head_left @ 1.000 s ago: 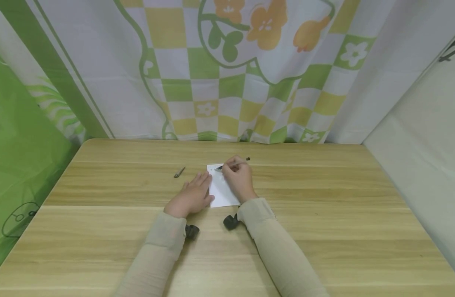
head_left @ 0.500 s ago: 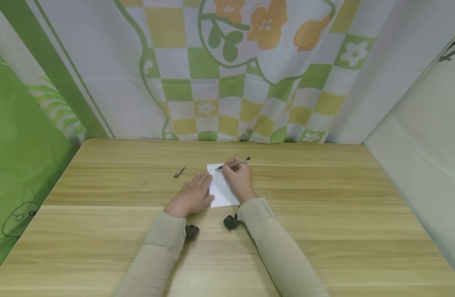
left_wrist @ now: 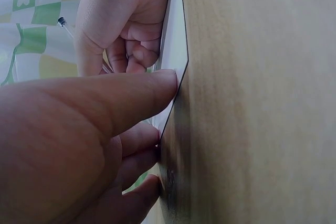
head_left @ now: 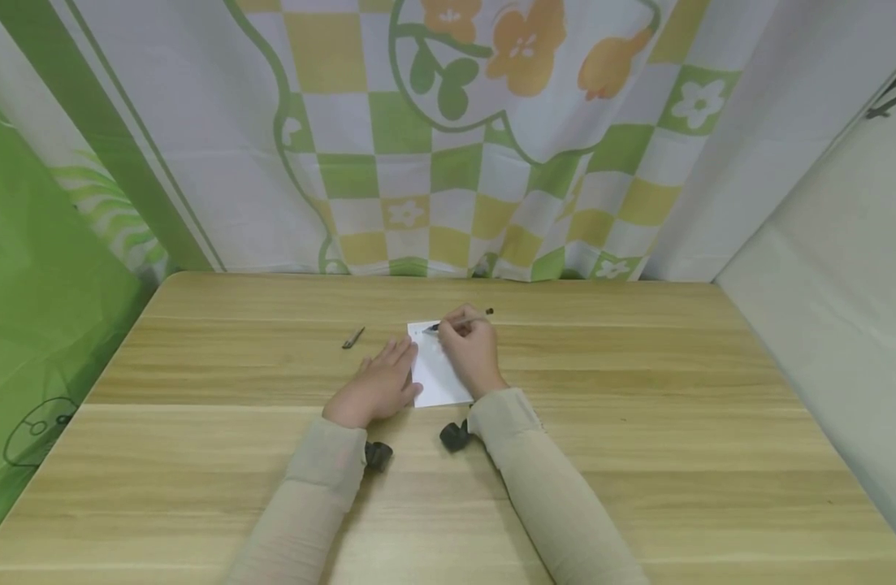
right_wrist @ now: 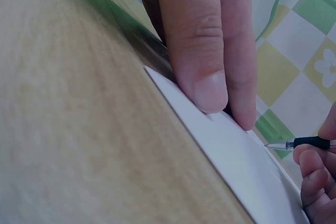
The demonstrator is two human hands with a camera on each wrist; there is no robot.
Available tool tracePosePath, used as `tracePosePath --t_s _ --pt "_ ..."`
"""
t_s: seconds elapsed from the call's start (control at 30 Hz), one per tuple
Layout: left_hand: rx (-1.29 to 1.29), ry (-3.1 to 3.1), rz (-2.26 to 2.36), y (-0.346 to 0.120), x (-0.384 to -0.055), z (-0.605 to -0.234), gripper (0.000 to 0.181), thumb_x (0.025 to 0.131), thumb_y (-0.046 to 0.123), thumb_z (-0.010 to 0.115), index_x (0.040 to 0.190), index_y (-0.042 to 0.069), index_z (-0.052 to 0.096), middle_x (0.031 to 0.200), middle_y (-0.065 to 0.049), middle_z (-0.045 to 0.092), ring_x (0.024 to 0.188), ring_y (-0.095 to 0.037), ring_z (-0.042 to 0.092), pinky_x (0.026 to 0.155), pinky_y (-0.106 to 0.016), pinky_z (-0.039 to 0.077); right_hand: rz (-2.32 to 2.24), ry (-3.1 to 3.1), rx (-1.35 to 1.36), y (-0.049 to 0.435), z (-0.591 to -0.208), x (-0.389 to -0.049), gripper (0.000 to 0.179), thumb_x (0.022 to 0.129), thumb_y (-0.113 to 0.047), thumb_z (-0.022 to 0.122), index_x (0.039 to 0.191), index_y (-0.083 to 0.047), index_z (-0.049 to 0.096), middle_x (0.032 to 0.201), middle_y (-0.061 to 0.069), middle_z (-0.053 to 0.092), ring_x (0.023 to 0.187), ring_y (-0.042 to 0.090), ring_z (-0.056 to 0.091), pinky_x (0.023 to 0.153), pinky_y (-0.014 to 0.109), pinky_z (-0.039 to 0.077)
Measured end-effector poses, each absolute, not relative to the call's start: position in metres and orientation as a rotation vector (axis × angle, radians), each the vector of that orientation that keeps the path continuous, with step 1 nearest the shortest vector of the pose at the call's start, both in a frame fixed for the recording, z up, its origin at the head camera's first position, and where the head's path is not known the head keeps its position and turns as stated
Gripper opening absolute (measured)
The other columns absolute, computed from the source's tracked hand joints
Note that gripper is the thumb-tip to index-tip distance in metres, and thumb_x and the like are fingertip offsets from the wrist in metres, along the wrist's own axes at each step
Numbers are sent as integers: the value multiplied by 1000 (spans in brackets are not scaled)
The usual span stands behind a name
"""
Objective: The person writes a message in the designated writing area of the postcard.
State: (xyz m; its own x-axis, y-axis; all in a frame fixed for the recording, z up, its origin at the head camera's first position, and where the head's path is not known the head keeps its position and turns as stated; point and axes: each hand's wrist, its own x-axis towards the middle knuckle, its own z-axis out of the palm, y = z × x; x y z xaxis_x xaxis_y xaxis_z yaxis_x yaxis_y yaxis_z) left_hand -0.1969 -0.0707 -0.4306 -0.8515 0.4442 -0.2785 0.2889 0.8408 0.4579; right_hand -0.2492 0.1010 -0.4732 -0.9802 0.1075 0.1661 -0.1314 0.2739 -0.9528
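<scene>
A small white sheet of paper [head_left: 436, 378] lies on the wooden table, with a few tiny dark marks near its top left corner. My left hand [head_left: 380, 383] rests along the paper's left side, fingers extended; in the left wrist view the thumb [left_wrist: 152, 90] presses on its edge. My right hand [head_left: 473, 349] pinches a pen [right_wrist: 310, 142] with a clear barrel and black grip. In the right wrist view the pen's tip meets the paper near its far edge. The pen's dark end points up and right in the head view.
A pen cap [head_left: 353, 338] lies on the table [head_left: 638, 439] left of the paper. Black wrist cameras, such as the right one [head_left: 455, 438], sit under both cuffs. A patterned curtain [head_left: 448, 162] hangs behind the table's far edge.
The pen tip and right fingers shift very slightly over the top of the paper. The left hand, paper and cap stay where they were.
</scene>
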Motion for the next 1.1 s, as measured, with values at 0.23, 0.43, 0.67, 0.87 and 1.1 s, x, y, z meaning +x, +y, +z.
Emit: tracePosePath --t_s 0.23,0.43,0.67,0.87,1.1 --pt "544 2640 568 -71 -198 -432 71 107 29 51 160 -2 17 168 -18 6 155 -38 4 122 -63 7 1767 -2370 27 101 -472 -249 8 88 -14 65 88 -8 70 98 2 66 85 18 61 71 29 55" --pt "550 2649 573 -71 -198 -433 71 106 29 52 159 -3 18 168 -19 8 154 -39 6 122 -64 8 1782 -2377 12 101 -471 -249 7 88 -14 65 89 -8 69 98 2 66 84 18 62 71 29 56" --pt "537 2634 540 -70 -199 -434 71 107 30 50 160 -2 15 168 -17 4 155 -37 3 122 -61 7 1779 -2355 15 102 -472 -248 8 87 -14 64 88 -7 69 96 3 65 82 17 61 68 26 53" --pt "547 2647 558 -70 -197 -431 70 107 28 51 159 -4 18 168 -19 8 155 -38 5 122 -63 8 1771 -2347 15 101 -473 -249 8 88 -14 64 87 -7 68 95 3 65 80 17 61 67 25 53" --pt "550 2650 556 -70 -198 -431 70 106 29 51 160 -3 18 168 -19 8 155 -38 5 122 -63 9 1759 -2348 21 101 -473 -250 8 88 -14 65 88 -7 69 96 2 66 82 17 62 70 29 56"
